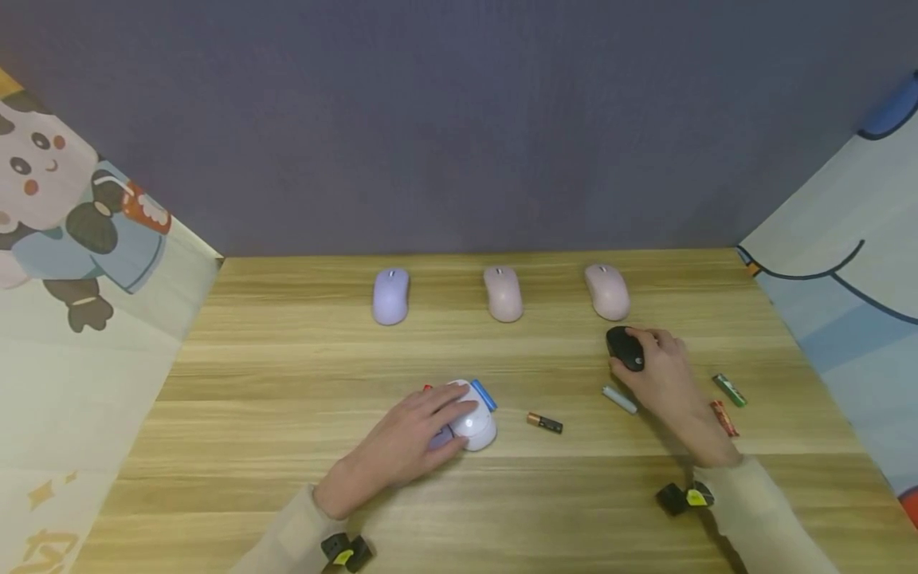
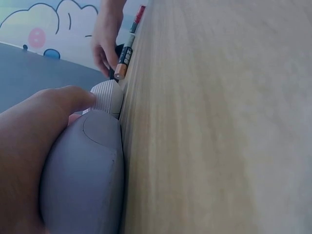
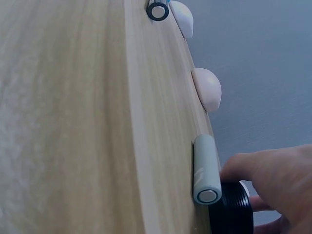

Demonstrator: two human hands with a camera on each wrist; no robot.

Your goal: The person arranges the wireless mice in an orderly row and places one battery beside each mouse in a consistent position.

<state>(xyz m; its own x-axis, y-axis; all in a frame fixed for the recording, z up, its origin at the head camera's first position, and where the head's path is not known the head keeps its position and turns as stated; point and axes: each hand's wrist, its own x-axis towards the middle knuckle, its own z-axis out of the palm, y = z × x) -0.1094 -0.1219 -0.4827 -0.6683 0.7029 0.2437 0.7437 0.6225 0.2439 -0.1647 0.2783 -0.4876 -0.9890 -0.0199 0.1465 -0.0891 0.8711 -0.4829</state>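
Note:
My left hand [image 1: 416, 434] lies over a white computer mouse [image 1: 480, 426], its thumb on the near side and its fingers across the top. Partly hidden under that palm is a second, greyish-lavender mouse [image 2: 80, 180]; whether the hand touches it I cannot tell. A blue battery [image 1: 484, 395] lies just beyond the white mouse. Farther right, my right hand [image 1: 663, 379] grips a black mouse [image 1: 626, 348] between thumb and fingers. Close to the right thumb lies a pale grey battery [image 3: 206, 168]. Between the two hands is a black and copper battery [image 1: 545, 423].
Along the back of the wooden table [image 1: 301, 343] stand a purple mouse [image 1: 390, 296], a pink mouse [image 1: 504, 295] and another pink mouse [image 1: 608, 292]. Right of the right hand lie a green and black battery [image 1: 729, 390] and a red battery [image 1: 724, 418]. A dark panel [image 1: 459, 127] rises behind.

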